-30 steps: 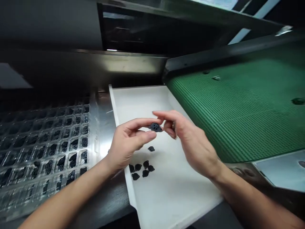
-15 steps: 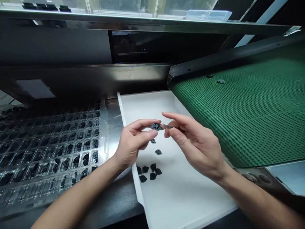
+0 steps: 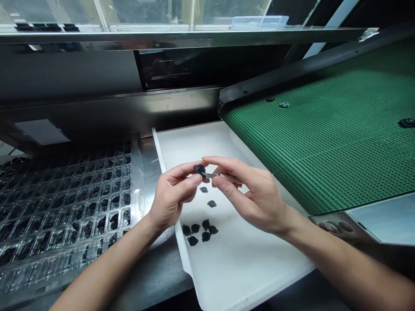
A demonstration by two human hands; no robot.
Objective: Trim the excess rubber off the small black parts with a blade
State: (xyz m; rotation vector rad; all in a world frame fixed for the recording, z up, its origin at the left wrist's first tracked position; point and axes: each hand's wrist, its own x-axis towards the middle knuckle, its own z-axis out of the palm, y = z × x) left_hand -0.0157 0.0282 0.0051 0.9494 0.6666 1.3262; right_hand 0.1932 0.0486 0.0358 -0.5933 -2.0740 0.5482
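Note:
A small black round part (image 3: 199, 169) is pinched between the thumb and forefinger of my left hand (image 3: 173, 190), above the white tray (image 3: 233, 268). My right hand (image 3: 253, 194) grips a small knife (image 3: 209, 175), its thin metal blade pointing left and meeting the part's lower right edge. The right forefinger reaches over to the top of the part. Below the hands, a small part (image 3: 212, 203) and another (image 3: 203, 189) lie on the tray. Several black parts (image 3: 205, 236) are grouped near the tray's left side.
On the left stand clear plastic trays (image 3: 138, 194) with many black parts in their pockets. A green conveyor belt (image 3: 324, 142) at the right carries a few parts, one of them (image 3: 407, 123) at the far right. A metal shelf edge (image 3: 162, 41) crosses above.
The blade now touches the black part, which has turned in my left fingers. My right forefinger has come down to the part. The view has shifted, and another part shows on the belt's right.

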